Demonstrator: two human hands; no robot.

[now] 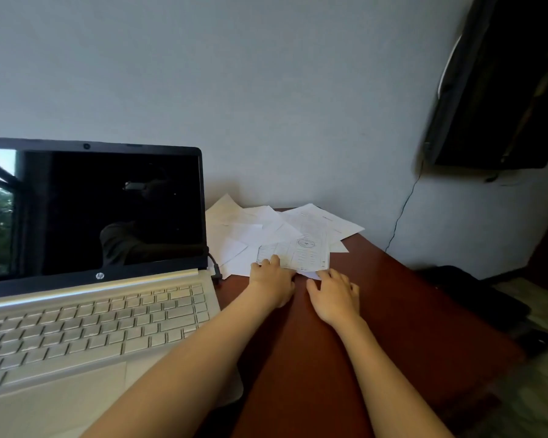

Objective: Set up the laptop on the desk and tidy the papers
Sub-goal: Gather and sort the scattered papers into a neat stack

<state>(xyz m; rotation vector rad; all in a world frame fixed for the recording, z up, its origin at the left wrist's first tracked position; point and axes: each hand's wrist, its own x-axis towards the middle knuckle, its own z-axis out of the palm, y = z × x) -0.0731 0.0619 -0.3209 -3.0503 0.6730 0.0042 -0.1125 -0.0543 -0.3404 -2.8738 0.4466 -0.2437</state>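
Note:
A silver laptop stands open on the left of the reddish-brown desk, its screen dark. Several white papers lie scattered at the back of the desk, right of the laptop. A printed form lies on top at the near edge of the pile. My left hand lies on the near left corner of that form, fingers laid on the sheet. My right hand rests flat on the desk, its fingertips touching the near edge of the papers.
A dark cable plug sticks out of the laptop's right side by the papers. A dark wall-mounted screen hangs at the upper right, with a thin wire running down the wall. A black bag lies beyond the desk's right edge.

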